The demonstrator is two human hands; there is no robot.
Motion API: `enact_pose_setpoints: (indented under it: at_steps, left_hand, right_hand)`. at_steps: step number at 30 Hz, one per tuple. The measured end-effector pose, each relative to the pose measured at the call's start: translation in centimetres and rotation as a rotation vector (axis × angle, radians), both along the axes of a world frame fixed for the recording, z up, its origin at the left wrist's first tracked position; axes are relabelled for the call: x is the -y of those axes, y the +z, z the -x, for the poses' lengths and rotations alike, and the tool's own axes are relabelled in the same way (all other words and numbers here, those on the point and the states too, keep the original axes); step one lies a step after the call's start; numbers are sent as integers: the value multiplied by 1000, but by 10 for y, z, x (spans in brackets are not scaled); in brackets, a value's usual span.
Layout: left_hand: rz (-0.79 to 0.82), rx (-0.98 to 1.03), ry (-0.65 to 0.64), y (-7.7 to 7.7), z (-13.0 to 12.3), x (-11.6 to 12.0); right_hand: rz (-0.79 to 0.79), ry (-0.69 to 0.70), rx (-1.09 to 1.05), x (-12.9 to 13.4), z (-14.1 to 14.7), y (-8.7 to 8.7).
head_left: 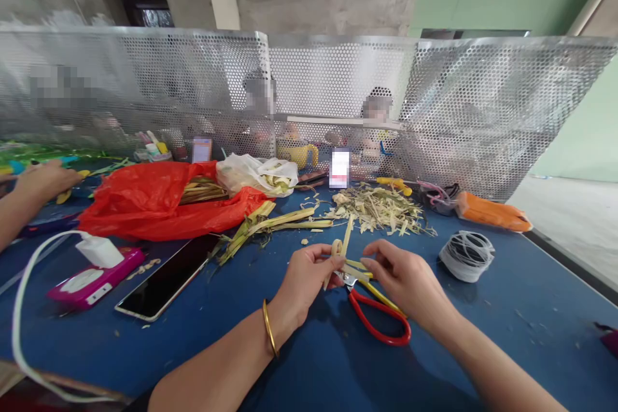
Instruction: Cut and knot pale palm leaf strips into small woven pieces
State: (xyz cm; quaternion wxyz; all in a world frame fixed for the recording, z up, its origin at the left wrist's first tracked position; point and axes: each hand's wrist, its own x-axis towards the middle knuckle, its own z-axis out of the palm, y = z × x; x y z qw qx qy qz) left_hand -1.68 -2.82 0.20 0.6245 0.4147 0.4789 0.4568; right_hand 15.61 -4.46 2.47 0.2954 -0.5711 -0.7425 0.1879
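Note:
Near the middle of the blue table, my left hand (309, 273) pinches a pale folded plant strip (347, 238), which loops over the fingers and sticks up. My right hand (408, 280) is just to the right, its thumb and index finger curled close to the strip's ends; whether it grips one is too small to tell. Scissors with red handles (381, 325) lie beneath and between the hands, their blades partly hidden by the strip. A yellow strip or handle (386, 301) runs beside them under my right hand.
Shredded plant bits (381, 209) lie behind the hands. At left are a red bag (145, 199), a phone (168, 277) and a magenta power strip (96, 283). A wire coil (467, 256) and orange packet (492, 211) sit right. Another person's hand (46, 180) is far left.

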Motion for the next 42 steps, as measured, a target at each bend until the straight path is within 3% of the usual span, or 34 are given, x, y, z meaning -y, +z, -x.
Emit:
enact_pose_setpoints:
  at_steps: [3, 6, 11, 15, 19, 29, 36, 42]
  left_hand:
    - [48, 27, 2, 2, 4, -2]
    - [69, 20, 8, 2, 5, -2]
    - [11, 13, -64, -2, 2, 0]
    - [-4, 12, -83, -4, -1, 2]
    - [-19, 6, -84, -3, -3, 3]
    - [-50, -23, -52, -4, -5, 2]
    - [-268, -329, -125, -11, -2, 2]
    - [-312, -471, -131, -10, -1, 3]
  right_hand:
    - [169, 169, -338, 0, -3, 7]
    - [240, 248, -467, 0, 0, 8]
    - [30, 141, -583, -3, 9, -3]
    - [162, 62, -700, -4, 15, -11]
    - [191, -13, -643, -4, 15, -16]
    - [197, -12, -313, -6, 13, -21]
    - [69, -64, -83, -1, 13, -19]
    - [126, -84, -182, 1, 13, -20]
